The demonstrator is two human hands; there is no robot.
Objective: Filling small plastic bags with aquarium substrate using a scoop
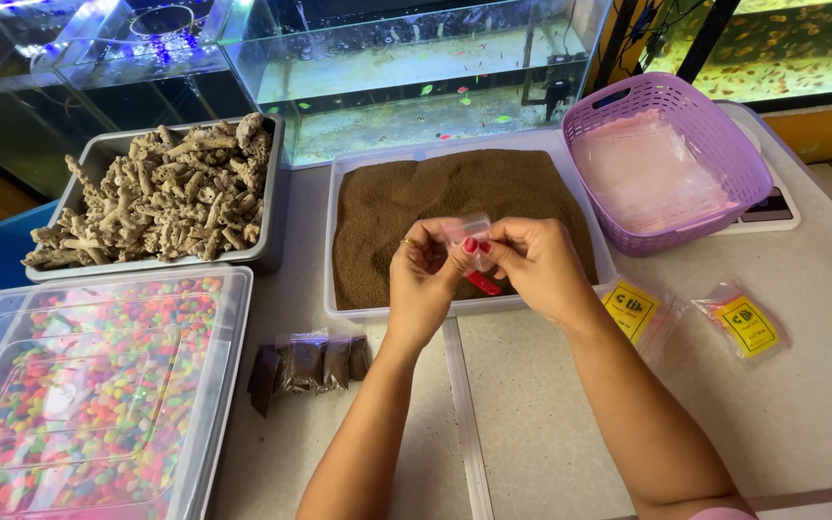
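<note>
Both hands, left [423,274] and right [532,262], pinch a small clear bag [466,231] upright over the tray of brown granules [392,197]; yellow-labelled packets [633,310] lie right of it.

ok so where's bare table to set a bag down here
Bare table lies right of the right hand, below the two yellow-labelled packets. A smaller patch sits between the filled brown bags and the left hand. The back row is crowded: coral tray, brown granule tub, purple basket.
</note>
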